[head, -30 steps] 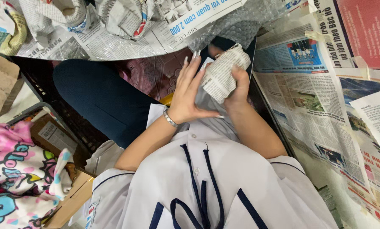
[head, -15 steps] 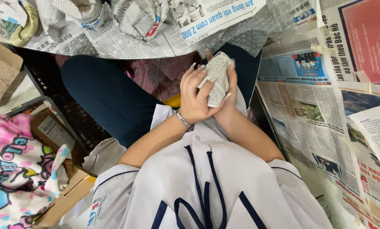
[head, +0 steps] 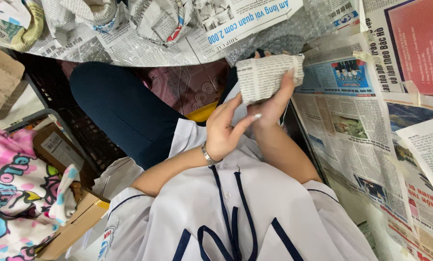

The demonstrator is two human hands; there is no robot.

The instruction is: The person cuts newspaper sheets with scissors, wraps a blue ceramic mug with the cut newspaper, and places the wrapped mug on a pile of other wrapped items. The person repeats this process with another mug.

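Observation:
My right hand [head: 276,105] grips a small bundle wrapped in newspaper [head: 267,76] and holds it up over my lap, above my dark blue trouser leg [head: 122,113]. My left hand [head: 224,131], with a silver bracelet on its wrist, sits just below and to the left of the bundle. Its fingers are loosely spread and its fingertips touch the bundle's lower left corner and my right hand. What is inside the wrapping is hidden. My white shirt with navy trim [head: 236,217] fills the bottom of the view.
Newspaper sheets [head: 371,145] cover the floor on the right. Several newspaper-wrapped bundles [head: 153,19] and bubble wrap [head: 284,34] lie along the top. On the left are a black crate [head: 88,140], cardboard boxes [head: 57,150] and a colourful cartoon-print cloth [head: 13,193].
The bundle has moved up and to the right in my right hand and been turned sideways. My left hand has come off its face and now only touches its lower corner.

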